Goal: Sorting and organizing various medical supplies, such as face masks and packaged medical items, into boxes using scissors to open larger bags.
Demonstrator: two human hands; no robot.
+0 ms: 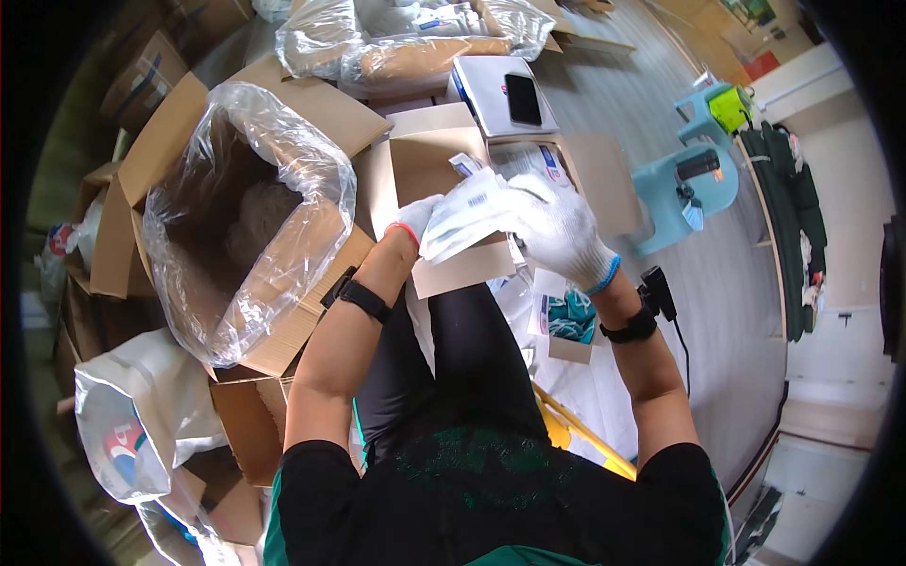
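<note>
My left hand [416,219], in a white glove with a red cuff, grips the left side of a bundle of flat white packets [460,224]. My right hand [559,231], in a white glove with a blue cuff, closes on the right end of the same bundle. Most of the fingers are hidden behind the packets or blurred into the white glove. The packets are tilted above an open cardboard box [380,189], in front of my legs. Beside that box on the right, another box holds printed white packages [528,160].
A large carton lined with a clear plastic bag [326,226] stands to the left. A black phone [524,99] lies on a white box [472,80]. Teal stools [651,189] stand at the right. Near my right forearm, a small box holds green cords [572,316].
</note>
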